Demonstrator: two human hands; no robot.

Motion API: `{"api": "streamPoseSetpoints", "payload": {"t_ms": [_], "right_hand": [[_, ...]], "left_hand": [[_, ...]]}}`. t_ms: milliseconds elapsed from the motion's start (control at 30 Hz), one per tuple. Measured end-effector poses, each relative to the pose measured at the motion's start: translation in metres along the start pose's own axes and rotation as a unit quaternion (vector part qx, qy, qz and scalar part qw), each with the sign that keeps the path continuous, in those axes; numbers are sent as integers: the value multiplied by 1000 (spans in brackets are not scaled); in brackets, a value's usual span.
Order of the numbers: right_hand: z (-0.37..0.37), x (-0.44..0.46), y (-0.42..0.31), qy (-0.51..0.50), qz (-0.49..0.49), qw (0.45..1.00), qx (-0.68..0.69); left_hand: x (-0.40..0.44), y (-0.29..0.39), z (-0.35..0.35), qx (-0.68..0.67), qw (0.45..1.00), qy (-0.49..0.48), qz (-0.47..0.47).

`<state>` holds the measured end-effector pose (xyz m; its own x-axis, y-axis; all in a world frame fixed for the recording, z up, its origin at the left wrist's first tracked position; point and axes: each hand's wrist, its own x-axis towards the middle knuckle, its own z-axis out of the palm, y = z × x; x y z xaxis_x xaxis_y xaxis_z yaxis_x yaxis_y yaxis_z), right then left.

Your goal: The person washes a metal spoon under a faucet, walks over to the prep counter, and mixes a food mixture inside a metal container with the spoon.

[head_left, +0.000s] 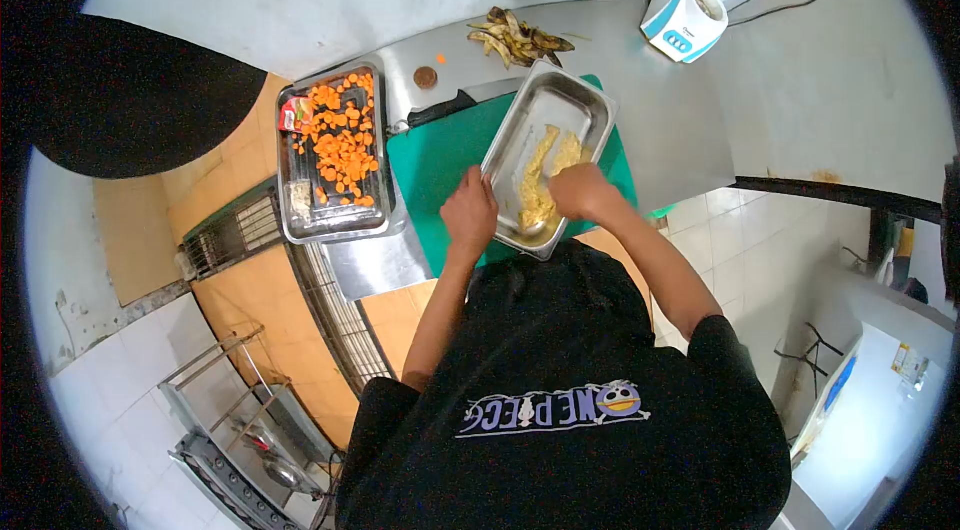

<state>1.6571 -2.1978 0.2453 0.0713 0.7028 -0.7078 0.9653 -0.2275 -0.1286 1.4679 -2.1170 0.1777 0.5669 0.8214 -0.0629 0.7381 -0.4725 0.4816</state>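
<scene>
A deep steel food pan (pixel 598 108) stands tilted across the green cutting board (pixel 430 165). Yellow mash, apparently banana (pixel 537 192), lies in the pan in two lumpy strips. My left hand (pixel 470 212) is closed on the pan's near left rim. Over the mash, my right hand (pixel 583 193) is a fist around what looks like a metal spoon (pixel 538 228). The spoon's rounded end rests low in the pan, while my fingers hide its handle. Behind the pan lies a pile of browned banana peels (pixel 515 37).
On the left, a metal tray (pixel 285 170) carries orange carrot slices (pixel 345 145) and a small red packet (pixel 295 114). A dark-bladed knife (pixel 442 110) lies behind the board. A small brown disc (pixel 425 78) and a white-and-blue appliance (pixel 686 22) with a cord stand on the steel table (pixel 680 130).
</scene>
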Motion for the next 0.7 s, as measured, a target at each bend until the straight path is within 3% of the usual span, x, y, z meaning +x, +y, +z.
{"api": "streamPoseSetpoints", "payload": {"t_ms": [67, 100, 167, 333, 400, 467, 500, 600, 667, 700], "right_hand": [[0, -1, -6, -106, -30, 994, 0], [1, 2, 1, -109, -28, 994, 0], [5, 5, 23, -67, -37, 995, 64], [-4, -15, 10, 48, 61, 997, 0], [11, -5, -13, -68, -16, 996, -61], [-6, -10, -10, -91, -60, 994, -29], [-14, -11, -8, -115, -102, 988, 4], [-7, -3, 4, -38, -120, 992, -25], [-8, -16, -6, 42, -170, 982, -72], [8, -13, -9, 43, -173, 981, -73]], "left_hand": [[-1, 3, -2, 21, 1000, -11, -17], [-1, 3, -3, 18, 1000, -13, -18], [-1, 1, -6, 9, 1000, -5, -5], [2, -8, 4, -15, 998, 42, 32], [5, -2, 0, -8, 999, 39, 30], [9, -2, -9, 13, 999, -46, 20], [11, -6, -6, 14, 999, -44, 17], [27, -20, 1, -58, 996, -17, 62], [45, -21, -1, -110, 984, -106, 96], [53, -15, -10, -109, 984, -104, 94]]}}
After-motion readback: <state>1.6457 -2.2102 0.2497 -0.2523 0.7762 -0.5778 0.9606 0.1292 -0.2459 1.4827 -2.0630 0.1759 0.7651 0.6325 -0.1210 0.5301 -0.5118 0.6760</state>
